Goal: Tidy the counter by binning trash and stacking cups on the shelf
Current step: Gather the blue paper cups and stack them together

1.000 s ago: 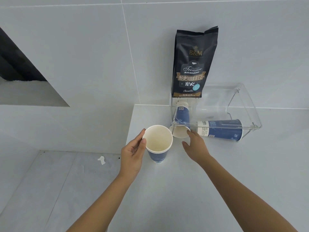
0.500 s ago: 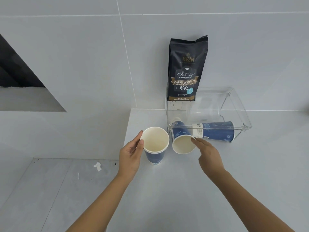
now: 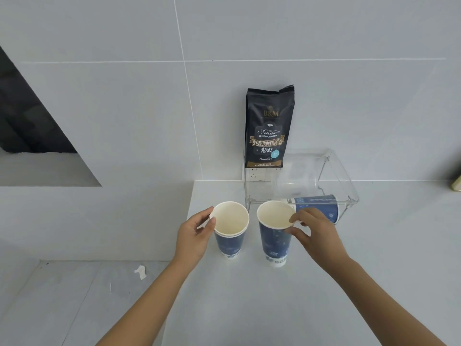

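Note:
Two nested blue paper cups (image 3: 230, 242) stand upright on the white counter (image 3: 274, 308), and my left hand (image 3: 195, 236) grips them at the rim. To their right a single blue paper cup (image 3: 274, 243) is upright, pinched at its rim by my right hand (image 3: 311, 232). A third blue cup (image 3: 321, 208) lies on its side under the clear acrylic shelf (image 3: 334, 186), just behind my right hand. A clear plastic cup (image 3: 296, 178) lies on top of the shelf.
A black coffee bag (image 3: 269, 128) stands on the shelf's left end against the tiled wall, above a wall socket (image 3: 254, 174). The counter's left edge drops to the floor, where a white paper scrap (image 3: 141, 272) lies. A gold-coloured object (image 3: 457, 183) shows at the right edge.
My right hand has pulled one cup out from under the shelf and turned it from lying to upright beside the nested cups. My left hand has stayed on the nested cups.

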